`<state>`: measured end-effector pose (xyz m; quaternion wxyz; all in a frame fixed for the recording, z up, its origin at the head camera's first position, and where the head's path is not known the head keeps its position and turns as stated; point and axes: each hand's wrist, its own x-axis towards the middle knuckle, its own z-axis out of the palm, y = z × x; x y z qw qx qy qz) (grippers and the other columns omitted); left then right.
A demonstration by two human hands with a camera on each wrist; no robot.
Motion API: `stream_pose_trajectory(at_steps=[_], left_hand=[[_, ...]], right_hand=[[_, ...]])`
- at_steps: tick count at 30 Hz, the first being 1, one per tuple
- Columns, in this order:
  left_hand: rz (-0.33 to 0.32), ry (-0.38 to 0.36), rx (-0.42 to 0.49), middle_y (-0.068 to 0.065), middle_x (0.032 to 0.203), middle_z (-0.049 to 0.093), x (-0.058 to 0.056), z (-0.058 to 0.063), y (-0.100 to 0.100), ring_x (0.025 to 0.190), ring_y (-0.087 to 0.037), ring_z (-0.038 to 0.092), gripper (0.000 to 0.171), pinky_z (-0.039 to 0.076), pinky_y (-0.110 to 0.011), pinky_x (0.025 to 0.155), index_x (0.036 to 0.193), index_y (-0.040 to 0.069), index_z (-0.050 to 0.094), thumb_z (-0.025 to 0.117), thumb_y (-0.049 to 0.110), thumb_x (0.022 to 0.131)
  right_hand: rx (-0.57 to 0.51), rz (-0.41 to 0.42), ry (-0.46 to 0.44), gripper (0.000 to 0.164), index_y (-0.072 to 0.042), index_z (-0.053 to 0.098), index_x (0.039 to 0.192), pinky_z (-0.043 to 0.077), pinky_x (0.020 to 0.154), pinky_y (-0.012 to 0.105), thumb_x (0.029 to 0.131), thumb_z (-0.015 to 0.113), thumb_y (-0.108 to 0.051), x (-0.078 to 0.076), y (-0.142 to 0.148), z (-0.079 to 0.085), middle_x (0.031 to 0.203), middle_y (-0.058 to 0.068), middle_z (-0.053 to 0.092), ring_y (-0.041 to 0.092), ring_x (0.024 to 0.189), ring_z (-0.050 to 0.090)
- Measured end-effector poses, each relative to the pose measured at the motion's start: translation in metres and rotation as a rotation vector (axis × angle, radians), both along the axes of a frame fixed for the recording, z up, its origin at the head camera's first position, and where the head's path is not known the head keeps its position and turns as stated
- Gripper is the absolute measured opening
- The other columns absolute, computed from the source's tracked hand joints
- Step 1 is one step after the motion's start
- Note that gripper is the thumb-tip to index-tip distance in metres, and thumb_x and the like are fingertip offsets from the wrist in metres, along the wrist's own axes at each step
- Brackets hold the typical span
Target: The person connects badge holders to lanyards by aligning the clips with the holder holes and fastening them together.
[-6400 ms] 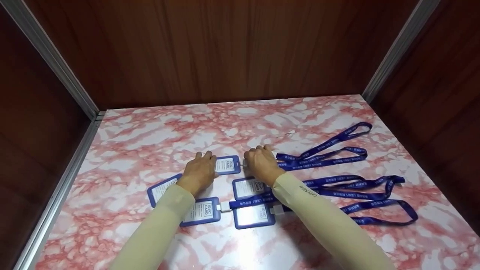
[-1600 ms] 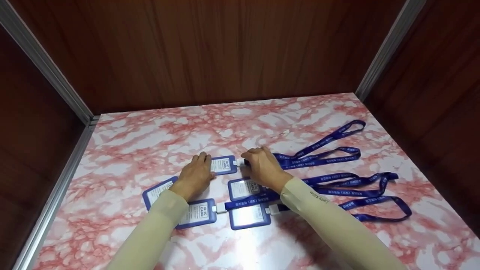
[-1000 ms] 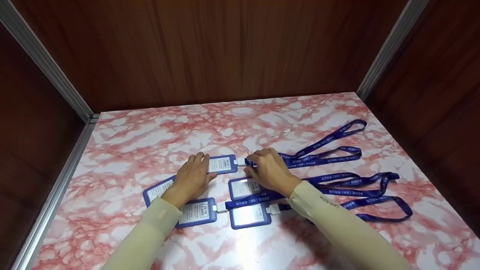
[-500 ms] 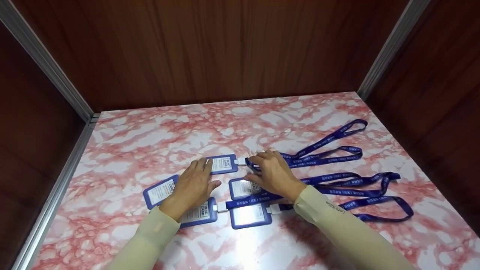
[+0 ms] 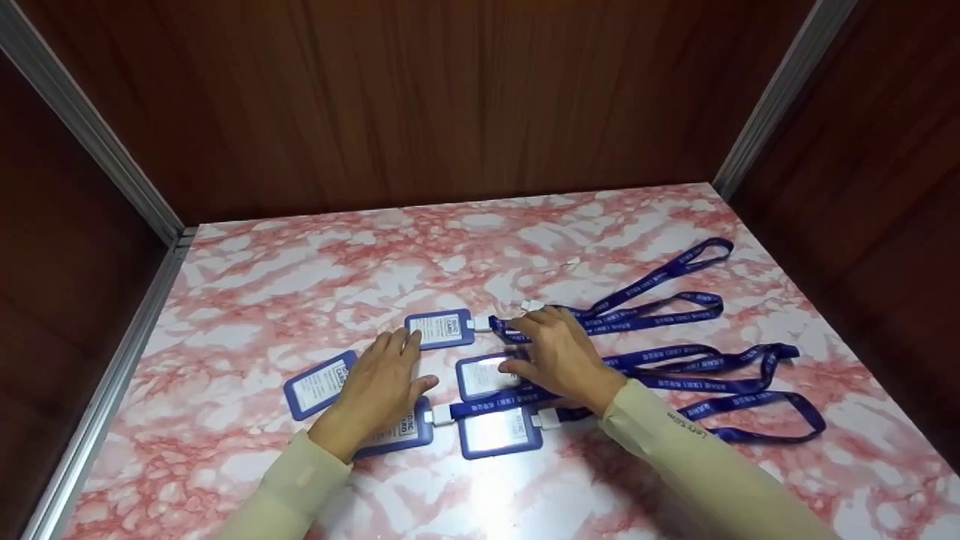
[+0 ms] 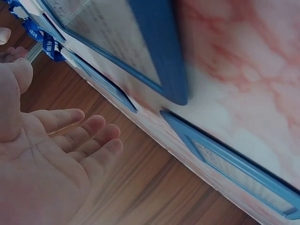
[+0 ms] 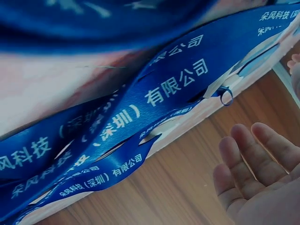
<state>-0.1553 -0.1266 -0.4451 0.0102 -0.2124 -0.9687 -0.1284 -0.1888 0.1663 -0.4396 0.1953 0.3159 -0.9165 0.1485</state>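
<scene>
My left hand (image 5: pixel 379 382) hovers over the badge holders with fingers loosely spread and nothing in it. Just beyond its fingertips lies the far blue badge holder (image 5: pixel 439 330), a white clip (image 5: pixel 481 323) at its slot end. My right hand (image 5: pixel 566 352), also holding nothing, is above the blue lanyards (image 5: pixel 641 325), partly hiding the strap behind that clip. A tilted badge holder (image 5: pixel 319 390) with no strap visible lies left of my left hand, which partly covers the near-left badge holder (image 5: pixel 422 429). Both wrist views show the palms with relaxed fingers.
Two more badge holders lie in the middle, one upper (image 5: pixel 476 379) and one lower (image 5: pixel 501 439), with a strap crossing between them. Another white clip (image 5: pixel 532 305) lies beyond my right hand. Lanyard loops (image 5: pixel 806 420) spread rightward. Dark wood panels (image 5: pixel 465 97) enclose the table.
Earlier my left hand held the far badge holder and my right hand pinched its clip, which was apart from it at first. Clip and holder now meet; both hands let go and drew back.
</scene>
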Motion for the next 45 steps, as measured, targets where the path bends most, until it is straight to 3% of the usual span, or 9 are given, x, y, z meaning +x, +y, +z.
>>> stream_pose_trajectory(at_steps=[7, 14, 19, 31, 45], left_hand=[[0.001, 0.000, -0.008, -0.025, 0.155, 0.041, 0.005, 0.000, 0.000, 0.144, -0.042, 0.037, 0.076, 0.029, -0.055, 0.120, 0.156, -0.001, 0.038, 0.059, 0.048, 0.102], [-0.009, 0.023, -0.018, -0.025, 0.154, 0.043, 0.010, 0.000, -0.004, 0.144, -0.043, 0.038, 0.075, 0.029, -0.055, 0.120, 0.154, -0.002, 0.040, 0.059, 0.049, 0.102], [-0.014, 0.038, -0.032, -0.025, 0.154, 0.044, 0.014, 0.000, -0.007, 0.143, -0.043, 0.039, 0.075, 0.031, -0.056, 0.119, 0.153, -0.003, 0.042, 0.059, 0.050, 0.102], [-0.012, 0.055, -0.015, -0.024, 0.150, 0.048, 0.021, 0.001, -0.011, 0.141, -0.044, 0.041, 0.075, 0.032, -0.056, 0.119, 0.151, -0.003, 0.044, 0.063, 0.049, 0.100], [0.009, -0.008, -0.038, -0.023, 0.156, 0.042, 0.030, 0.004, -0.014, 0.146, -0.043, 0.035, 0.077, 0.027, -0.056, 0.121, 0.155, 0.001, 0.041, 0.060, 0.052, 0.100]], right_hand=[[0.036, -0.037, -0.019, 0.054, -0.008, 0.072, 0.118, 0.050, 0.095, 0.046, 0.083, 0.083, -0.048, 0.002, 0.005, 0.001, 0.107, 0.009, 0.075, 0.029, 0.099, 0.066], [0.025, -0.050, -0.023, 0.054, -0.005, 0.073, 0.119, 0.050, 0.091, 0.050, 0.084, 0.084, -0.045, 0.002, 0.012, 0.005, 0.107, 0.012, 0.075, 0.033, 0.100, 0.067], [0.001, -0.069, -0.007, 0.053, -0.003, 0.074, 0.116, 0.051, 0.086, 0.050, 0.083, 0.086, -0.042, -0.004, 0.018, 0.007, 0.104, 0.014, 0.075, 0.034, 0.096, 0.067], [0.016, -0.096, -0.019, 0.045, -0.002, 0.073, 0.116, 0.051, 0.089, 0.051, 0.085, 0.084, -0.033, -0.018, 0.028, 0.005, 0.107, 0.015, 0.076, 0.036, 0.099, 0.067], [0.074, -0.174, -0.080, 0.043, -0.003, 0.073, 0.118, 0.050, 0.089, 0.051, 0.087, 0.081, -0.031, -0.036, 0.030, 0.007, 0.110, 0.015, 0.075, 0.037, 0.101, 0.065]])
